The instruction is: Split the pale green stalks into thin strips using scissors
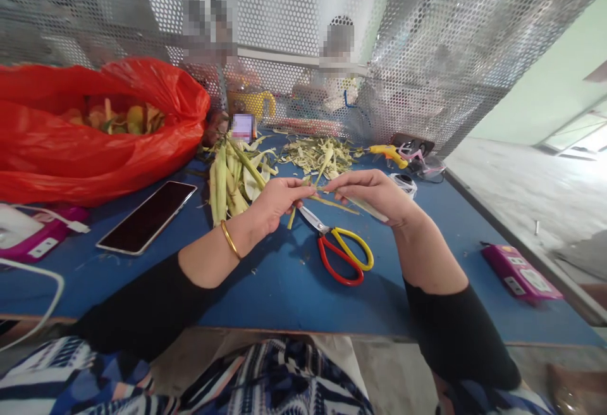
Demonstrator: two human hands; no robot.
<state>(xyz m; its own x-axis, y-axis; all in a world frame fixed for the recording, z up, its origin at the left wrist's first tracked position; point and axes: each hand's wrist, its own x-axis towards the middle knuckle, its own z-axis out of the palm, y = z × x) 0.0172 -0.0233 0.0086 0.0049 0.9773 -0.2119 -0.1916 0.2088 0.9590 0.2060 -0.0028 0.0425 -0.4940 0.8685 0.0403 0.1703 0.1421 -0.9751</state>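
Note:
My left hand is closed, its thumb and fingers pinching thin pale-green corn husk strips. Close beside it, the fingertips of my right hand pinch the same strips, so the two hands almost meet. Other strip ends poke out up, down and to the right of the fingers; how they cross is too small to make out. Beneath the hands lie scissors with one red and one yellow handle, blades apart from my fingers or partly hidden by the left hand. Whole corn husks are heaped left of my left hand.
Shredded husk strips lie behind the hands on the blue table. A red plastic bag, a phone and a purple power strip surround the work. A yellow glue gun lies before the perforated metal screen; people sit beyond.

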